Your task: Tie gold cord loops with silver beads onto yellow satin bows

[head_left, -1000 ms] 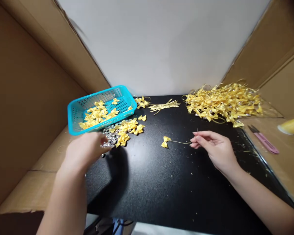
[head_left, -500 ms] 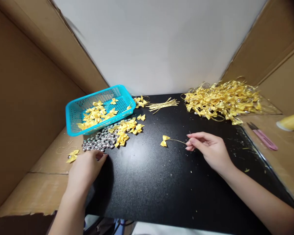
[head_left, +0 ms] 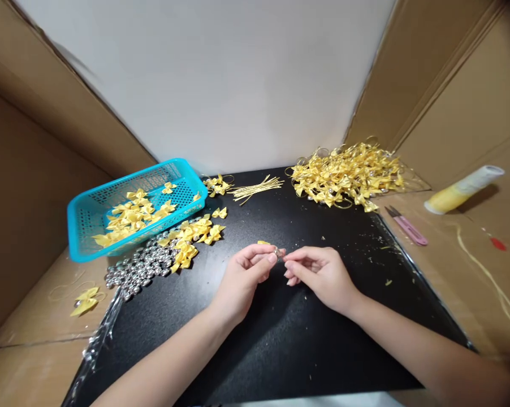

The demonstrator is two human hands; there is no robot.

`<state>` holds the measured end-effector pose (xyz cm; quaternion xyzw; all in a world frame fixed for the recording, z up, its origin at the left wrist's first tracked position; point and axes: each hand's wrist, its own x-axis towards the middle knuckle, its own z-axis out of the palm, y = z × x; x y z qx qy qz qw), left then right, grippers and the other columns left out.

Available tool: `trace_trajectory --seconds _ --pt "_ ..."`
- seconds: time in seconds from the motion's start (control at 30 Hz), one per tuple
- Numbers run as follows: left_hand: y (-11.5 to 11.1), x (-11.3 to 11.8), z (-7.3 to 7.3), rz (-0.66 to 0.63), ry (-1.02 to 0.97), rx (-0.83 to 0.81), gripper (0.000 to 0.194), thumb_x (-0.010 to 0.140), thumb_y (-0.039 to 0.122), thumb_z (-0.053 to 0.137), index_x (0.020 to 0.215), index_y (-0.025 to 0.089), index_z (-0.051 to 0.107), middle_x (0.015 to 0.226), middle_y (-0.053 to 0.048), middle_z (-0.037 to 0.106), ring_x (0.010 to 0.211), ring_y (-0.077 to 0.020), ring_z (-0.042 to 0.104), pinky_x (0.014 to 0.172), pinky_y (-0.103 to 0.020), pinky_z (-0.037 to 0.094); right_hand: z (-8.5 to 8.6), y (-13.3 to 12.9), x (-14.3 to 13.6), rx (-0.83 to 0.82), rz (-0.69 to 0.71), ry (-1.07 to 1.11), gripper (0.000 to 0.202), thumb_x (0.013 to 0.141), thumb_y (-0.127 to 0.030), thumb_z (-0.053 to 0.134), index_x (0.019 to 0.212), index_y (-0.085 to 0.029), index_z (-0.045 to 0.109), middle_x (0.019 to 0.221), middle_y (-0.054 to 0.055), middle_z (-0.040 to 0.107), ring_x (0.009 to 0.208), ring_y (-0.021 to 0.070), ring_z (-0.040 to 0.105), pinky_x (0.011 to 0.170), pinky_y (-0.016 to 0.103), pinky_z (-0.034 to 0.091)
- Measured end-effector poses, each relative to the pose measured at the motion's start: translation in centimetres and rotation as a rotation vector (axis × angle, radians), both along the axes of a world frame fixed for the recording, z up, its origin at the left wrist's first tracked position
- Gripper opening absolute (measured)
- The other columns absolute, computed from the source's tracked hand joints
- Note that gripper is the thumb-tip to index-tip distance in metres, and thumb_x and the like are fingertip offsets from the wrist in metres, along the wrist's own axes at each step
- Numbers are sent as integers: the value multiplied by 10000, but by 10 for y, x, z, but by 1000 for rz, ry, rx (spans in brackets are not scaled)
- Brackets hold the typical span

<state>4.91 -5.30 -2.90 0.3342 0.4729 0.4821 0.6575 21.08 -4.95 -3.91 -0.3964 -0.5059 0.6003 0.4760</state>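
Observation:
My left hand (head_left: 242, 277) pinches a small silvery bead (head_left: 276, 252) over the middle of the black table. Right beside it, the fingertips of my right hand (head_left: 323, 277) are pinched together close to the bead; the thin cord between them is too small to make out. A bit of a yellow bow (head_left: 263, 242) shows behind my left fingers, the rest hidden. To the left lies a heap of silvery beads (head_left: 140, 265), with loose yellow bows (head_left: 185, 254) along its right side.
A blue basket (head_left: 79, 229) holding yellow bows stands at the left. Gold twist ties (head_left: 259, 189) lie at the back. A large pile of beaded bows (head_left: 348, 175), pink snips (head_left: 411, 230) and a yellow-white roll (head_left: 462, 191) are on the right. Another bow (head_left: 85, 302) lies on the left cardboard.
My left hand has left the bead heap and come to my right hand, now with a bead in its fingers. The view has shifted to the right.

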Motion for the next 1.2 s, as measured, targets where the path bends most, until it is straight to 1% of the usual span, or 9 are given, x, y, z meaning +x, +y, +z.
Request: trace_trajectory --seconds 0.3,0.4,0.5,0.63,0.7,0.8,0.9,1.07,1.2 --pt "1 5 -4 63 -32 -1 262 636 349 835 743 155 695 785 -43 756 454 -21 380 469 -162 317 -3 2 3 23 -25 -57 166 741 -317 725 750 -151 723 605 24 697 493 138 675 486 234 589" --pt "-2 5 -7 58 5 43 221 666 321 822 758 167 693 819 -44 764 518 -48 498 521 -171 382 -2 1 2 18 -27 -72 186 738 -331 725 751 -146 722 590 24 691 471 134 663 466 230 574" --pt "-4 3 -9 64 91 149 184 678 261 818 778 180 686 863 -45 765 699 -111 632 659 -211 466 -3 1 2 -8 -21 -71 228 738 -363 725 758 -135 721 579 26 685 457 130 654 462 228 566" --pt "-3 0 -10 10 213 271 290 691 236 807 955 223 689 933 -35 756 708 -117 618 661 -220 460 -5 2 1 -10 -19 -51 240 747 -381 724 776 -143 713 614 27 689 487 128 661 481 232 577" --pt "0 -3 -8 -60 255 314 237 742 272 763 967 224 707 952 -47 747 766 -140 623 697 -240 463 -6 3 0 -3 -14 -26 229 747 -382 726 773 -155 704 645 21 689 542 132 677 511 235 590" --pt "4 -5 -3 -116 347 365 105 790 297 706 840 209 733 911 -56 727 815 -168 620 720 -268 459 -9 4 0 -21 14 -16 240 742 -394 731 765 -159 686 641 5 676 541 117 668 531 230 589" --pt "8 -5 3 -136 487 441 62 768 259 718 780 200 733 868 -56 699 793 -172 601 685 -273 436 -11 5 0 -53 38 -10 273 717 -415 754 756 -165 650 641 -9 664 532 111 659 555 239 590" --pt "10 -3 10 -149 595 511 67 770 241 704 727 190 716 859 -56 656 806 -172 588 693 -279 425 -15 7 1 -44 91 39 290 735 -365 750 931 -187 631 779 7 703 645 127 692 652 268 597" --pt "15 -3 15 -118 633 562 71 775 232 698 716 192 701 858 -50 646 821 -169 581 681 -271 415 -17 10 2 -7 72 -1 219 750 -342 721 878 -179 652 774 15 699 663 139 680 664 286 582"
